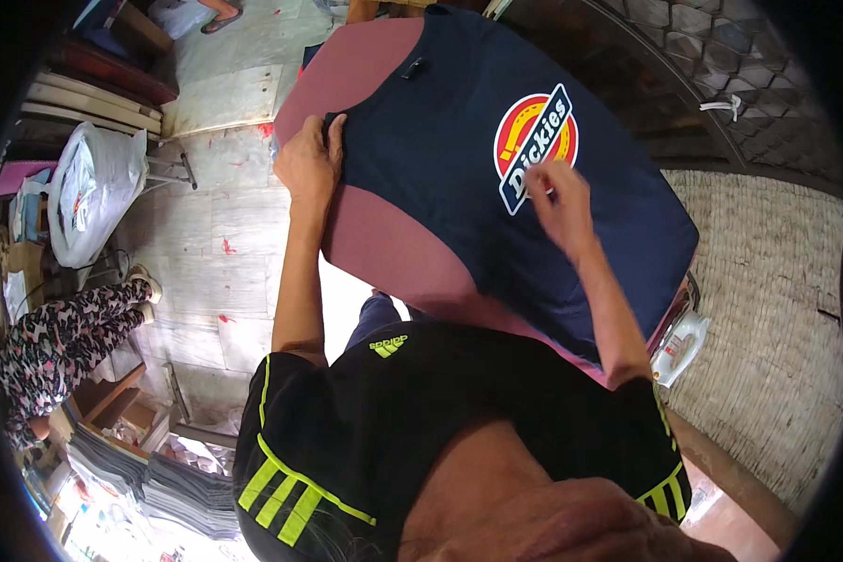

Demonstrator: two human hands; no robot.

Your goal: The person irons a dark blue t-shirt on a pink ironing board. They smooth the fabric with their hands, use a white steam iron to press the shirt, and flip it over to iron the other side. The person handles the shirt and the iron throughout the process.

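Observation:
A dark navy shirt [421, 140] lies spread over a pink padded board [365, 229] in front of me. Its neckline and a small black label [413, 68] are toward the left end. My left hand [311, 164] has thumb and fingers closed on the shirt's shoulder edge at the board's left side. Over the round red, yellow and white printed emblem [534, 122], my right hand [564, 204] is held with curled fingers, the tips drawn together at the emblem's lower edge. What it pinches, if anything, is too small to tell.
A dark metal lattice gate [721, 56] stands beyond the board, at the right. White plastic-wrapped goods [94, 192] are at the left. A person in patterned trousers [75, 328] is at the lower left; another person's foot [221, 21] shows at the top. Stacked dark sheets [192, 492] lie below.

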